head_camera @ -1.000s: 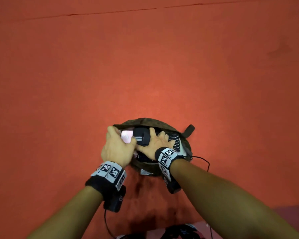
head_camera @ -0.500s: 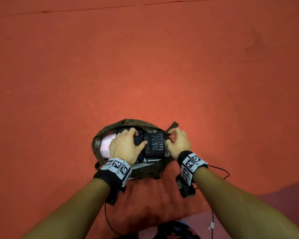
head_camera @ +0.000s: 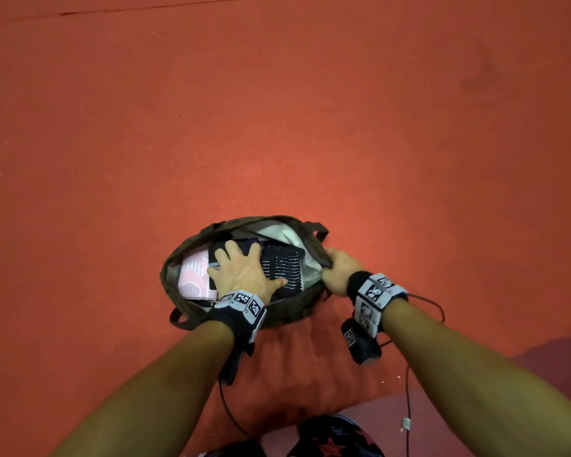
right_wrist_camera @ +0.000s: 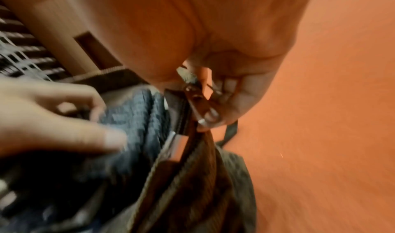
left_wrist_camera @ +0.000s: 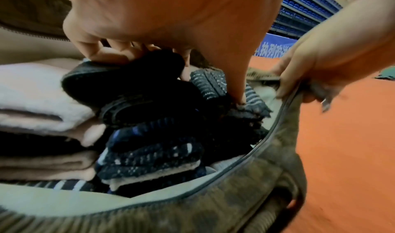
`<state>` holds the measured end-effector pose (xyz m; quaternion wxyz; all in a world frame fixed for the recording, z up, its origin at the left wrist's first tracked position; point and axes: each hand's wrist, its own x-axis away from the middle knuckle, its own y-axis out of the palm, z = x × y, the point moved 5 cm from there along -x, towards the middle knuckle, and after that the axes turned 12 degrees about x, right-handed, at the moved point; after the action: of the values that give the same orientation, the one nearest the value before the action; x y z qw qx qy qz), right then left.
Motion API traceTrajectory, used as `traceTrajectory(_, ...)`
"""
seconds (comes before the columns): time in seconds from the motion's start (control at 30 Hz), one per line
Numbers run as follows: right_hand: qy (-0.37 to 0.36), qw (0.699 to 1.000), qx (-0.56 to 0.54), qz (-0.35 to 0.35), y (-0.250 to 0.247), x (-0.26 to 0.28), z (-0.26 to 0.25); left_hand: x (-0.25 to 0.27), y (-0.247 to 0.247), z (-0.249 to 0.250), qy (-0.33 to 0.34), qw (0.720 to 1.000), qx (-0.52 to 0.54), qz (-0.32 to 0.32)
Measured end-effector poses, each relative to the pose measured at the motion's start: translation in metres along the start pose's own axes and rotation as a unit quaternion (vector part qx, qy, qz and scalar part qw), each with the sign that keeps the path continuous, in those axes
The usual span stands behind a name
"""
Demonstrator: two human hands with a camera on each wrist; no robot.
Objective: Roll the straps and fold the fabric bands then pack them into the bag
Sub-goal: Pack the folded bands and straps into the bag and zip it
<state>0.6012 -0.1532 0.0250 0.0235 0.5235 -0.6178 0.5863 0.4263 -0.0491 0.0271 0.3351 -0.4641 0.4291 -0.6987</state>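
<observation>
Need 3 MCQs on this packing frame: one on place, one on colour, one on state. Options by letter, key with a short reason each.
1. Where does the left hand rest?
A. on the floor beside the bag
B. on the folded dark bands inside the bag
C. on the bag's carry loop

2. What colour is the folded band at the bag's left end?
A. pink and white
B. green
C. yellow

3. What is the right hand doing?
A. hanging free with fingers straight
B. pressing flat on the floor
C. pinching the bag's rim at its right end

Key: 1 B, its spread fingers lie on the dark bands within the opening; 2 A, the head view shows pale pink with white; 3 C, the right wrist view shows fingers closed on the rim by the zipper.
</observation>
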Motion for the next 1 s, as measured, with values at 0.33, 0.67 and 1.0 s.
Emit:
traceTrajectory(0.33, -0.047, 0.989, -0.133, -0.047, -0.038, 0.021, -0.007, -0.005, -0.011, 0.004, -0.018, 1.0, -0.017, 0.009)
traceTrajectory(0.67, -0.054, 0.973, -0.205, -0.096, -0.051, 0.028, 0.005, 0.013, -0.05, 0.021, 0.051, 0.994, -0.047, 0.081)
traceTrajectory(1.0, -0.115, 0.971, -0.209, -0.008, -0.058, 0.03, -0.003, 0.032, -0.019, 0.081, 0.101, 0.873, 0.47, -0.083)
